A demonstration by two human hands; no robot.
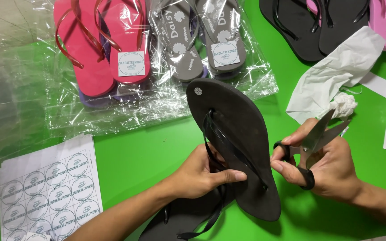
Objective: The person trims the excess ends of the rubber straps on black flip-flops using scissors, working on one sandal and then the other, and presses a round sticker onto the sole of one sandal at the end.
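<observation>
Sandal: black flip-flop, matte sole, glossy black straps, held tilted above green table.
Left hand: clasps sandal, thumb pressed across straps.
Right hand: fingers through black-handled scissors, blades parted.
Axis: long, toe up-left, heel lower right.
Room: bagged sandals behind; sticker sheet left; bare green between.

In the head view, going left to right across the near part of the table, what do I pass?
Sticker sheet → left hand gripping the black flip-flop → right hand holding scissors → crumpled white paper, farther back.
</observation>
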